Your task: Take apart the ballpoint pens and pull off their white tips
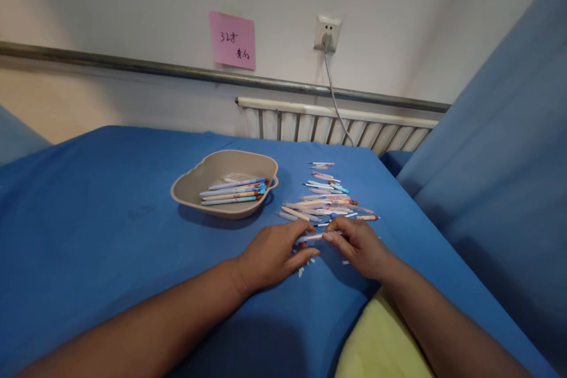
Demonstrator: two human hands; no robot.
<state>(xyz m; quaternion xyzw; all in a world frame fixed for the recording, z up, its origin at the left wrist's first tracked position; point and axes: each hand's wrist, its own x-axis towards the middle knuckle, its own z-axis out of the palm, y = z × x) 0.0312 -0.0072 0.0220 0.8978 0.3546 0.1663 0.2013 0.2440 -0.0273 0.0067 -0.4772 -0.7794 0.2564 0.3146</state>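
A pale pen (313, 237) with pinkish marks lies level between my two hands, just above the blue cloth. My right hand (358, 243) pinches its right end between thumb and fingers. At the other end my left hand (275, 255) curls its fingers around the barrel, with the thumb held lower. Right beyond my hands is a pile of pens and pen parts (323, 204), in white, peach, brown and blue. Small white bits (301, 271) are scattered on the cloth under my hands. My fingers partly hide the pen's ends.
A beige basin (186, 189) with several pens (233, 194) inside stands left of the pile. The blue cloth (110, 230) covers the surface. Yellow fuzzy fabric (381, 342) is at the front, a blue curtain (496, 147) at right. A cable (333, 91) hangs from a wall socket (326, 32).
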